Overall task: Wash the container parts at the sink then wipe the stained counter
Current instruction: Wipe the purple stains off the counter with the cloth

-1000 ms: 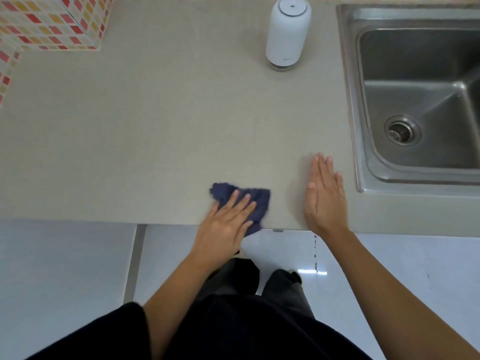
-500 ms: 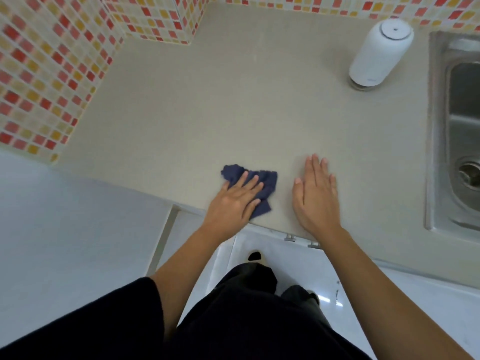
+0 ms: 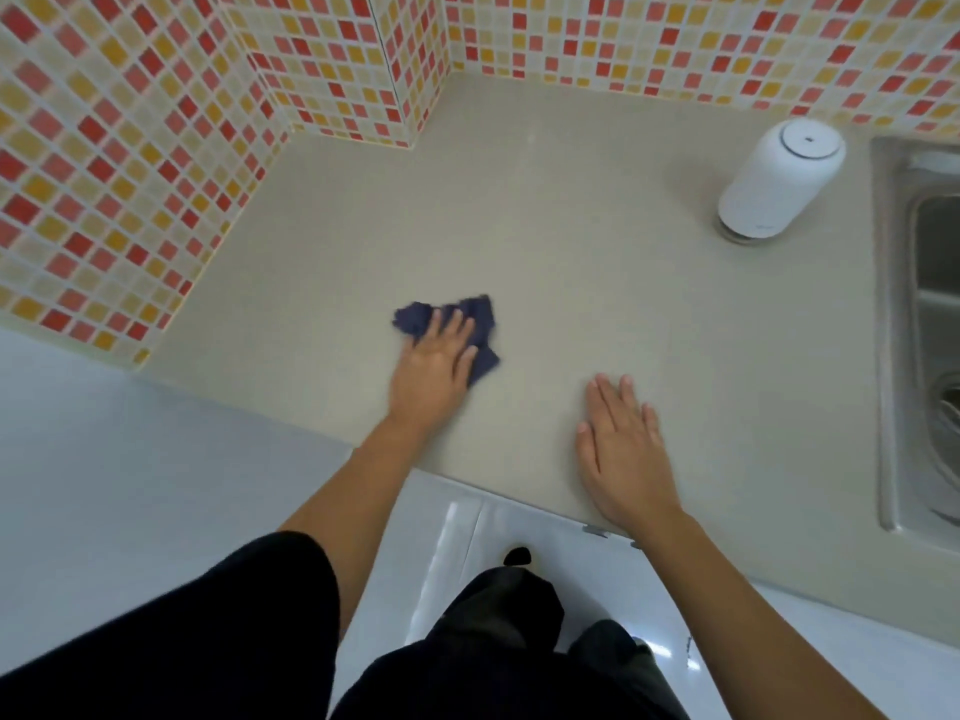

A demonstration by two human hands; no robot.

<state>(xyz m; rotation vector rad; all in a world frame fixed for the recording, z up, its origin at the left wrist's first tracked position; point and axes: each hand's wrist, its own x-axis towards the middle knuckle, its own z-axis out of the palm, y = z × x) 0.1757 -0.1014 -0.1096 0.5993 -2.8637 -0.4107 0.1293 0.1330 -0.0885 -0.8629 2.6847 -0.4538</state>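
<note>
Looking straight down on a beige tabletop [image 3: 571,262] here. Got the left hand [image 3: 434,374] pressing a crumpled dark blue cloth [image 3: 480,314] flat onto it, roughly mid-view, nudged a bit toward 11 o'clock. Nothing clamped in that grip: fingers laid out straight on top of the fabric, no curl round it. Can see cloth poking out past the fingertips at 12 o'clock and past the thumb side at 3 o'clock.

Got the right hand [image 3: 623,449] planted palm-down on bare tabletop at about 4 o'clock from the cloth, near it but not touching. Same deal with that grip: apart and flat, fingers straight, holding nothing, wrist right at the front edge toward 6 o'clock.

Over at 2 o'clock, spotted a white rounded cylinder [image 3: 779,184] standing upright on the tabletop, with a flat disc top and a tiny dot in the middle. Can't tell what it actually is. Just past it at 3 o'clock, caught the rim of a stainless steel sink [image 3: 891,356], mostly chopped off by the frame edge.

Running from 9 round to 1 o'clock: mosaic wall tiles [image 3: 130,174] in red, orange and cream, with a boxed-out corner jutting in near 12 o'clock. Down at 8 o'clock, a glossy white floor [image 3: 130,485]. At 6 o'clock, dark trousers [image 3: 498,631], plus a black sleeve [image 3: 182,641] at 7 o'clock.
</note>
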